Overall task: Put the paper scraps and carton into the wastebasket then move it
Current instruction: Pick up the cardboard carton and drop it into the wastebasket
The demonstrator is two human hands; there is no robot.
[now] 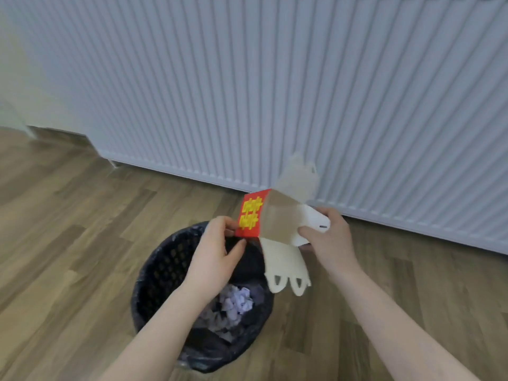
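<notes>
Both hands held one flattened cardboard carton [277, 224], red with yellow print on one face and grey-white inside, just above the far rim of the round black mesh wastebasket [162, 273]. Left hand [217, 254] made its grip by pinching the red edge of the carton between thumb and fingers, and the right hand [327, 235] closed its grip around the white end of the carton on the opposite side. One white flap with cut-out tabs hung down beside the right side of the wastebasket, and another flap stood up in front of the white ribbed radiator [275, 86]. Crumpled pale paper scraps [237, 301] lay inside the wastebasket, on a dark plastic liner. It stood on the brown wooden plank floor [68, 229], near the radiator.
</notes>
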